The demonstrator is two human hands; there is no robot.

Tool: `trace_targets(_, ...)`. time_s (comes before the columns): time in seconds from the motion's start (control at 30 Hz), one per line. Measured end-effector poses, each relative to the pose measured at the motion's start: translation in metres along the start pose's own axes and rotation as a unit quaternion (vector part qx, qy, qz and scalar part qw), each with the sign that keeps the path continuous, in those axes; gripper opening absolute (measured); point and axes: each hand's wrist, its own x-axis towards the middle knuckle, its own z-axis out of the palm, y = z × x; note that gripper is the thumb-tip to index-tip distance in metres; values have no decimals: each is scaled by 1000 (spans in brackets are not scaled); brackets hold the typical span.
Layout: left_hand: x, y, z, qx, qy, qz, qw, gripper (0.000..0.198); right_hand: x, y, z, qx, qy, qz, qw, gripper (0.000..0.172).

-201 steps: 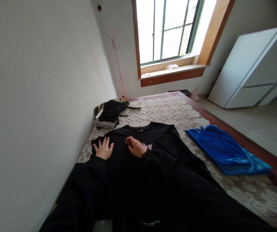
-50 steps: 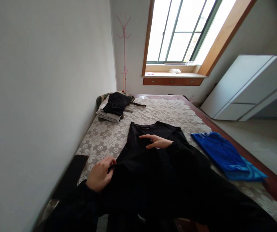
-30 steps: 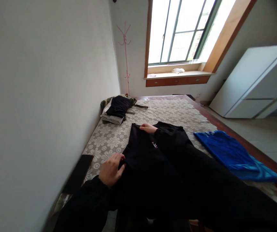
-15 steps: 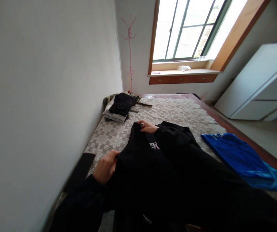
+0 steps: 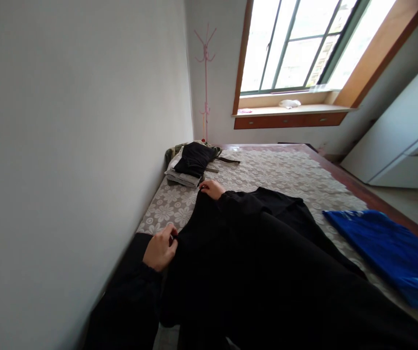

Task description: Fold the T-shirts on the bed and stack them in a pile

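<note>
Shirt: lying across the cover in the near middle; its far left corner is reaching closer to the pile than half a second ago, and its print is no longer showing.
Left hand: closing thumb and fingertips on the shirt's left edge, with only a small gap in the curl.
Right hand: pinching the far left corner, fingers nearly together; it is sitting farther left than before.
Hold: the two spaced pinches are probably keeping that edge taut and straight.
Blue cloth: lying folded at the right, apparently set aside to leave room.
Pile: resting far left by the wall, black on grey, likely out of the way.
Drawers: staying shut beneath the far window, hiding any contents; a white bundle is sitting on the sill above.
</note>
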Motion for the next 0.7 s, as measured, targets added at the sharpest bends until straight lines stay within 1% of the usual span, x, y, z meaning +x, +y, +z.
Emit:
trace_targets(0.1,1,1,2,2,14,-35,999,13,5,0,10,-42,-1,-6,999,17)
trace_targets(0.2,1,0,3,-10,25,-54,998,12,8,2,18,-77,1,-5,997,15)
trace_targets(0.37,6,-4,3,-38,28,-90,995,10,10,4,24,-120,1,-10,993,13)
trace_targets(0.53,13,-7,3,-63,27,-84,994,13,10,2,20,-136,-18,-29,990,19)
trace_targets(0.7,11,-1,1,7,15,-53,998,13,11,1,16,-142,-33,-22,989,24)
